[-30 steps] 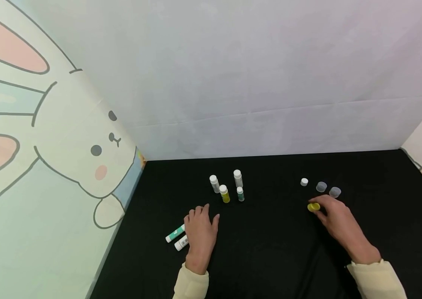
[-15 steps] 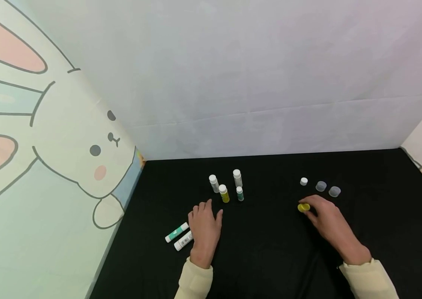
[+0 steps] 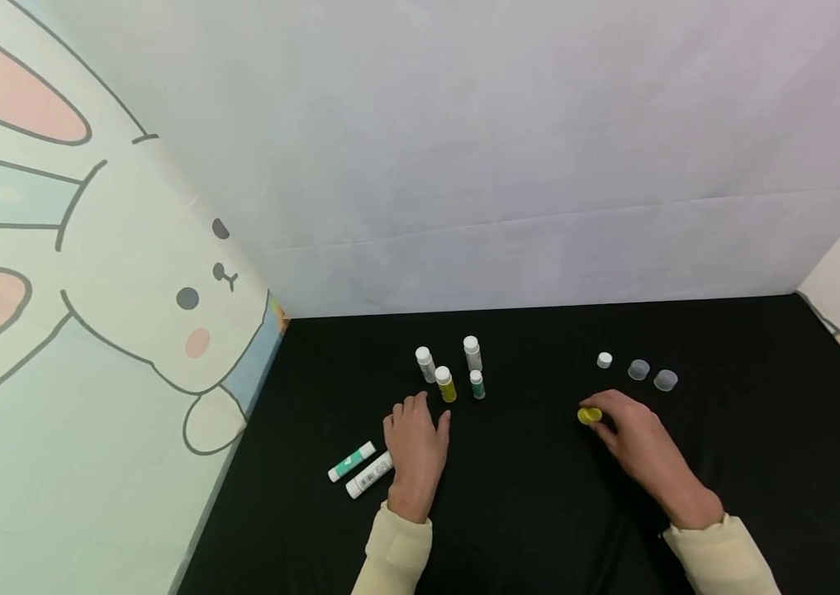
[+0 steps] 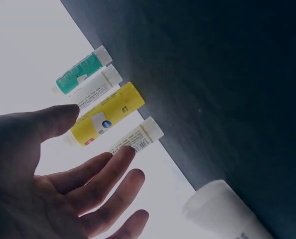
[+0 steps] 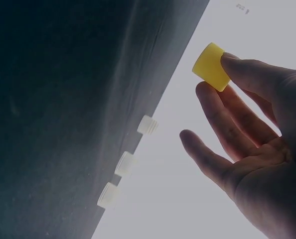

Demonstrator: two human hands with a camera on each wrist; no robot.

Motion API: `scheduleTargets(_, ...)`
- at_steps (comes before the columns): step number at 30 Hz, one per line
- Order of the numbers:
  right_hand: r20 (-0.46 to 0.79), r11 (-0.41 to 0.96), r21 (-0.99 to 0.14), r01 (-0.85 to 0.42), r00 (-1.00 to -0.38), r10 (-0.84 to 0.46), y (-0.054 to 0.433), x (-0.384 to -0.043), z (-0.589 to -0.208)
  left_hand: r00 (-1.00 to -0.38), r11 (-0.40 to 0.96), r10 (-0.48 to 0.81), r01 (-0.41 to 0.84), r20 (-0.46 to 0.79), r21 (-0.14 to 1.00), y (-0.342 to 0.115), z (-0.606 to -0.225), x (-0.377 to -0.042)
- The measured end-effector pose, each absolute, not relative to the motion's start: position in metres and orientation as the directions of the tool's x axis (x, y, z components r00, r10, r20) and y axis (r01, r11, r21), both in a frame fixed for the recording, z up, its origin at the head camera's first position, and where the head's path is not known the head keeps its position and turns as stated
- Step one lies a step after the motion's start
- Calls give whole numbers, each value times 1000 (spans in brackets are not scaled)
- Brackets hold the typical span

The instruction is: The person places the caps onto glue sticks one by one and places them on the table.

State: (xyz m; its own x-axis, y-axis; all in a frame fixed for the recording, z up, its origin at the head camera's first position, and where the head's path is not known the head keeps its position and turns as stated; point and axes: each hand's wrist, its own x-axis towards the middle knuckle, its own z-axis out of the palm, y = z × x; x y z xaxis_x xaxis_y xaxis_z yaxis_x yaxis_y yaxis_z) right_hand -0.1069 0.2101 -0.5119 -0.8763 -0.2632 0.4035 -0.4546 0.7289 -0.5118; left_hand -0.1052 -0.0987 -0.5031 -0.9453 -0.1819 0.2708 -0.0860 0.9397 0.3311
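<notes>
A yellow cap [image 3: 590, 416] sat pinched in the right hand [image 3: 635, 442], right of centre in the head view.
The thumb and fingertips held the cap by its side, with the other fingers spread. Beyond it, further right, a white cap [image 3: 605, 360] and two clear caps [image 3: 638, 369] lay on the table [image 3: 524, 496]. At lower centre the left hand [image 3: 415, 442] had its fingers loosely spread, holding nothing; contact with the white tube [image 3: 371, 475] beside it could not be told. A green tube [image 3: 351, 462] lay to the left. The pinch looked shallow, so the cap could slip or tip. The left fingertips were near four standing tubes [image 3: 449, 391]; a forward nudge might topple one onto its close neighbours, and a brush of the wrist might roll the lying tubes.
</notes>
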Motion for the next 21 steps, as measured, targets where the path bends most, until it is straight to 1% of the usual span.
scheduleTargets(9,397,726,-513,-459,-876,-273,199,-105,-509,-947,927,-205,-108,245,360,-93,-505,-112)
scheduleTargets(21,391,697,-528,-485,-867,-308,181,-100,-509,-926,929,-226,-112,302,351,-87,-510,-120)
